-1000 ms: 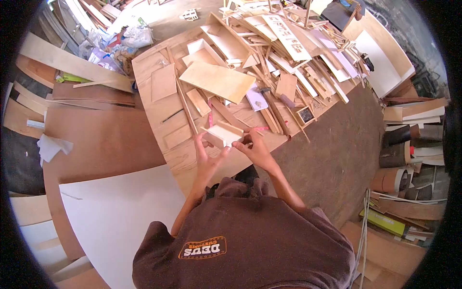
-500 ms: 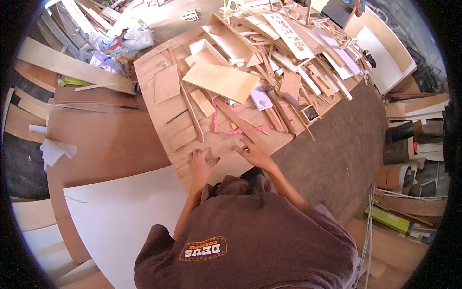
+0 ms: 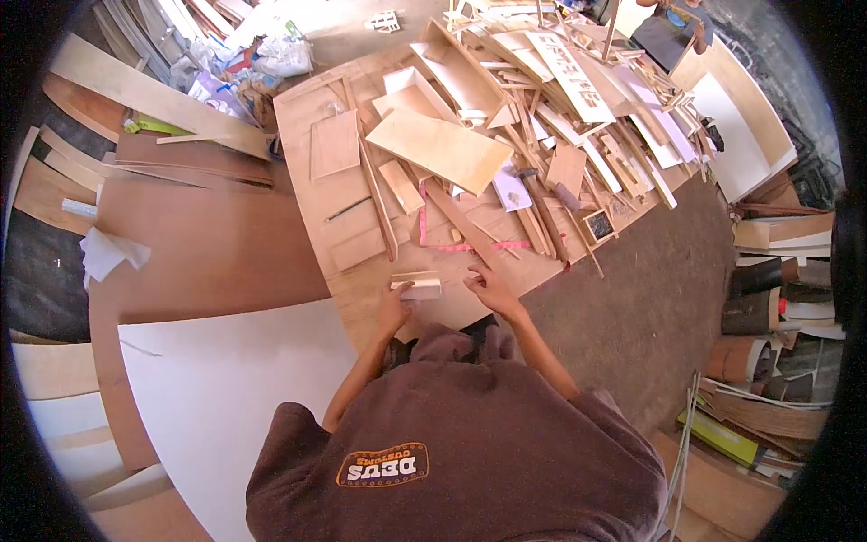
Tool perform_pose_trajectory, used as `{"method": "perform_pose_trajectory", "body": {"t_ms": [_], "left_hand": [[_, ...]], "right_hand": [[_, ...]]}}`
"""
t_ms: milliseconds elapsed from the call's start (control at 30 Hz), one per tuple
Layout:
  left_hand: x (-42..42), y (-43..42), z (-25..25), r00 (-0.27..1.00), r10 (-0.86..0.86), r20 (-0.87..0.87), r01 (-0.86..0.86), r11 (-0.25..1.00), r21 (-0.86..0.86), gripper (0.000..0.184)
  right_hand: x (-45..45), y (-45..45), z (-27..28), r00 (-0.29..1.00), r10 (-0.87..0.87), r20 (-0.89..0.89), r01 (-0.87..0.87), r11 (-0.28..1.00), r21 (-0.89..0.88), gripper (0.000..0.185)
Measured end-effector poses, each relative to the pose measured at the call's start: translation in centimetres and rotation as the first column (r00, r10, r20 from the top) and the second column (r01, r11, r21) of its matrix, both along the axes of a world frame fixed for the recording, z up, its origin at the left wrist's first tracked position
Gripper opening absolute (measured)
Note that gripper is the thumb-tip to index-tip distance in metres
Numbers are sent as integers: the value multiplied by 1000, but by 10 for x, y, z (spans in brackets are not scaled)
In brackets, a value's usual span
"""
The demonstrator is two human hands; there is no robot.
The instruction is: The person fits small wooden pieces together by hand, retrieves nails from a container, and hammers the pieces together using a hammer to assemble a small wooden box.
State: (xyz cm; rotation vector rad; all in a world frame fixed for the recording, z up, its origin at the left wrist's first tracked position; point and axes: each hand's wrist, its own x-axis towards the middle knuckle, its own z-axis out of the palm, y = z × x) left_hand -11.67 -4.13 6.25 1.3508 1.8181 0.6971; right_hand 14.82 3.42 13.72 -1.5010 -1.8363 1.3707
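Note:
My left hand (image 3: 394,307) grips the left end of a small pale wooden piece (image 3: 419,287) with a lighter front face, near the front edge of the wooden table (image 3: 357,298). To the right of it, my right hand (image 3: 490,291) is held apart from the piece, fingers parted and nothing visible in them. Just beyond my right hand lies the end of a long brown wood strip (image 3: 461,217). A pink measuring tape (image 3: 452,247) runs bent across the table. The pencil (image 3: 349,208) rests farther left. A hammer (image 3: 533,181) lies among wood strips on the right.
A pale rectangular board (image 3: 441,149) and an open wooden box (image 3: 420,95) lie mid-table. Wood offcuts (image 3: 578,117) heap up at the far right. A white sheet (image 3: 244,379) is at my left. Another person (image 3: 673,32) stands beyond the table.
The small wooden piece now shows plainly on the table at my left hand. My right hand has moved away from my left. The view has shifted slightly.

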Motion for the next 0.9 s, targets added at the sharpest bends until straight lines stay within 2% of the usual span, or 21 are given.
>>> {"method": "perform_pose_trajectory", "body": {"t_ms": [33,67,100,133,167,233,267,333,367,433,567,667,733,833,867,900], "left_hand": [[-3,-2,-4,973,-9,232,43,989,-142,64],[-3,-7,-10,972,-10,237,47,987,-151,64],[0,-13,-12,988,-123,-90,120,992,-30,67],[6,-18,-16,892,-183,-413,228,972,62,70],[12,-21,-20,897,-188,-399,229,972,56,70],[24,-24,7,974,-52,-219,77,991,107,82],[28,-25,18,977,-54,-207,75,993,96,82],[33,-26,28,968,-3,-252,39,990,137,93],[32,-25,23,969,3,-248,31,991,131,93],[29,-20,-3,956,-6,-292,56,985,163,96],[30,-22,-10,940,39,-338,20,985,169,91],[31,-21,9,961,36,-276,-9,995,101,86],[33,-21,3,935,55,-352,1,988,155,81],[34,-21,-7,908,77,-413,21,973,228,80],[32,-20,-11,910,78,-407,21,972,233,80],[28,-17,-7,953,69,-296,-11,981,192,81]], "right_hand": [[2,-3,-6,1000,0,2,0,1000,-16,50],[6,-6,-13,1000,-3,8,3,1000,-25,50],[9,-9,-17,999,-7,51,9,999,-53,51],[15,-11,-20,995,-8,99,17,996,-82,52],[19,-11,-25,994,-9,112,19,996,-91,52],[33,-7,-60,917,23,399,-132,960,248,54],[38,-3,-59,912,29,409,-136,962,235,54],[42,12,-51,819,-39,572,-104,971,214,62],[41,14,-46,817,-29,576,-112,972,208,62],[38,22,-44,776,-192,601,142,981,130,65],[36,18,-73,717,-130,685,38,988,148,68],[21,4,-56,780,-34,624,-34,995,97,70],[25,1,-60,860,-44,508,3,997,81,74],[29,-1,-68,851,-20,524,-16,998,64,70],[32,0,-70,848,-24,530,-15,998,69,70],[34,1,-68,839,2,543,-43,997,63,68]]}}
